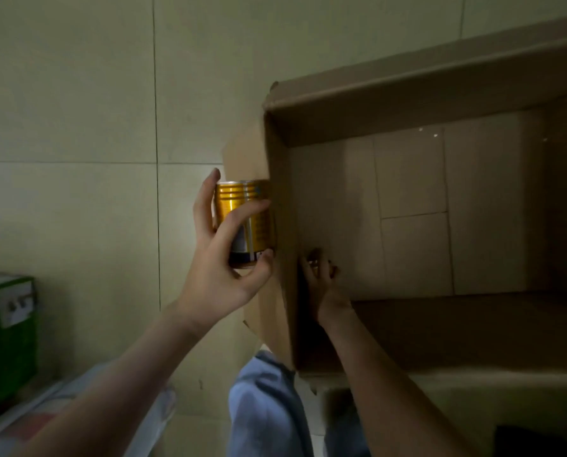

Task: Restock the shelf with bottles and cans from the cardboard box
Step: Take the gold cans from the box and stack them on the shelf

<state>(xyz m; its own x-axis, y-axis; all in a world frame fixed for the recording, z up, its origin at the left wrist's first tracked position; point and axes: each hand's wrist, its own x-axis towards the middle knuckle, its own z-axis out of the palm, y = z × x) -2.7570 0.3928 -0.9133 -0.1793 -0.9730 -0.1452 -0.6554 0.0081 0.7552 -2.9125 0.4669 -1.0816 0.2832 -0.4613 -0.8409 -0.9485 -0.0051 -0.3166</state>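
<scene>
Left hand [222,258] grips gold can [245,222] by fingertips, just outside cardboard box [407,94] wall; loose pinch could slip. Right hand [323,282] curled inside box, grip unclear.

One gold, ribbed metal can [247,212] is in view, just left of centre at nine o'clock. One large open brown cardboard box [407,94] spreads from one to five o'clock. Two bare hands show: the left hand [219,278] around the can, and the right hand [323,285] inside the box near centre, over something small and shiny that cannot be counted as a second can. One green box with a white label [8,341] sits at eight o'clock. One blue trouser leg [265,407] appears at six o'clock.
</scene>
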